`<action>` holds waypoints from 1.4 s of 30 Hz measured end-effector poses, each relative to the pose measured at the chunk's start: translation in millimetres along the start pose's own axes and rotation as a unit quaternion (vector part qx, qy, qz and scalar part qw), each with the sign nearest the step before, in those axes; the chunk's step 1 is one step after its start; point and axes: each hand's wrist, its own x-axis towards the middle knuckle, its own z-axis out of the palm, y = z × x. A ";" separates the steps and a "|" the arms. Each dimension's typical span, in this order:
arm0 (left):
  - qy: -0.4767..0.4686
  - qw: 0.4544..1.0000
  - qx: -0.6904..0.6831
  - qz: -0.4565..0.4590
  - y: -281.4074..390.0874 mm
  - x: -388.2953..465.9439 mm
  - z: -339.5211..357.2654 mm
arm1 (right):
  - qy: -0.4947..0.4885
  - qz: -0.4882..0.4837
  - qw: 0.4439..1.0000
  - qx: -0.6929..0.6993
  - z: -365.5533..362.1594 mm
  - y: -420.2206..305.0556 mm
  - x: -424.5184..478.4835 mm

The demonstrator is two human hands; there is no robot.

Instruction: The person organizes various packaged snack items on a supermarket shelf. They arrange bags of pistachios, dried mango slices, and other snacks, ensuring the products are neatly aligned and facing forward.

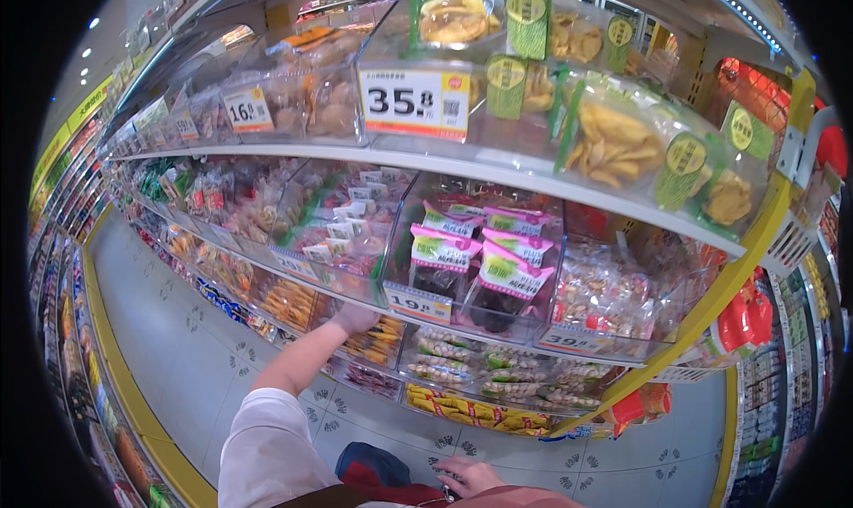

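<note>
My left hand reaches from a white sleeve to the front of the shelf rack, just under the middle shelf's edge. Its fingers are partly hidden at a bin of yellow-orange snack packets; whether they grip one cannot be told. Low in the picture, my right hand is near my body, fingers loosely apart, beside a small metal clasp; nothing shows held in it. Above, pink-topped plum bags stand in a clear bin, left of bagged snacks. Dried fruit bags fill the upper shelf.
Price cards hang on the clear bin fronts. A yellow post edges the rack on the right, with red packages hanging beyond. Tiled floor with dark printed marks runs below. Another stocked shelf stands at the left.
</note>
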 end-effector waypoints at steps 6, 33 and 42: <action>-0.205 0.975 -0.031 -0.083 9.1 14.6 -5.5 | 0.053 0.080 0.995 0.032 -18.6 -39.6 -52.3; 0.071 0.943 -0.324 0.026 196.6 -41.7 -513.3 | 0.283 -0.095 0.945 -0.133 -294.2 -280.6 -101.6; 0.298 0.945 -0.069 0.115 139.8 136.4 -566.2 | 0.393 -0.170 0.815 -0.390 -416.7 -377.8 56.1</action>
